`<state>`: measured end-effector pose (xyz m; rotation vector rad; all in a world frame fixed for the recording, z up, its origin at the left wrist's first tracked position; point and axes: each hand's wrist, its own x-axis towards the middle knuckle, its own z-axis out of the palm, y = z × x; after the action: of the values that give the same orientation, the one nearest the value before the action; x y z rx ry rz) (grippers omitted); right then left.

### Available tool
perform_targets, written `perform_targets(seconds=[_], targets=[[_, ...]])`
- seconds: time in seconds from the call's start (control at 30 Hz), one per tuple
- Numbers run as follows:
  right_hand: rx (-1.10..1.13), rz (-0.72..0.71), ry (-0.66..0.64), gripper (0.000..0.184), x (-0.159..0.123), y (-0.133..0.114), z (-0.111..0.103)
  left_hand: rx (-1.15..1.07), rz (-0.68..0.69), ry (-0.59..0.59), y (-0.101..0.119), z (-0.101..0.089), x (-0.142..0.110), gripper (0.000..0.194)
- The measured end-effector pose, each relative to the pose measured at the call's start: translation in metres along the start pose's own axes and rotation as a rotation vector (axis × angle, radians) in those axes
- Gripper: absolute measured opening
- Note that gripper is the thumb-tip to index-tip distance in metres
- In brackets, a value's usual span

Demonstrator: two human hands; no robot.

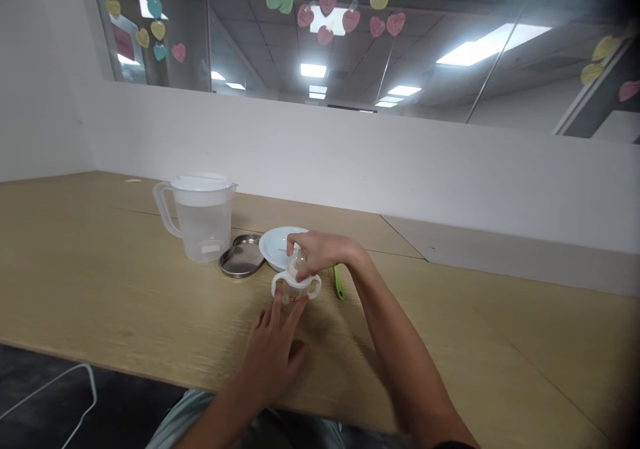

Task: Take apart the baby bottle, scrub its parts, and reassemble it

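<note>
Two-handled bottle appears upright, cap end up

Nearest, the left hand (274, 349), fingers spread, touches the near side of the bottle (294, 293). The bottle stands on the surface (200, 322), long axis roughly vertical, handles pointing left and right; the right hand (299, 257) grasps its clear top. Right of the bottle lies a green handle (339, 284); left, a metal tray (242, 257); behind, a plate (273, 244); farther left, a lidded jug (204, 219).

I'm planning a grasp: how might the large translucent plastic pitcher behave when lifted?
The translucent plastic pitcher is probably light for its size, since no liquid line shows. Its rigid-looking body should hold shape, though it may tilt if lifted only by its side handle.
</note>
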<state>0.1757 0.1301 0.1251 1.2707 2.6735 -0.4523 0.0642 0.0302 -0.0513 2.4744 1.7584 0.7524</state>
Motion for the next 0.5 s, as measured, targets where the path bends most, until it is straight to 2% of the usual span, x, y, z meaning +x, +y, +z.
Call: perform_targets(seconds=[0.27,0.5], targets=[[-0.098,-0.013,0.035,0.055,0.0022,0.0024,0.0010,0.015,0.043,0.010,-0.0017,0.0002,-0.0017,0.066],[-0.090,-0.015,0.027,0.055,0.0019,0.0022,0.0009,-0.074,0.056,0.006,-0.0026,0.0031,-0.0019,0.069]])
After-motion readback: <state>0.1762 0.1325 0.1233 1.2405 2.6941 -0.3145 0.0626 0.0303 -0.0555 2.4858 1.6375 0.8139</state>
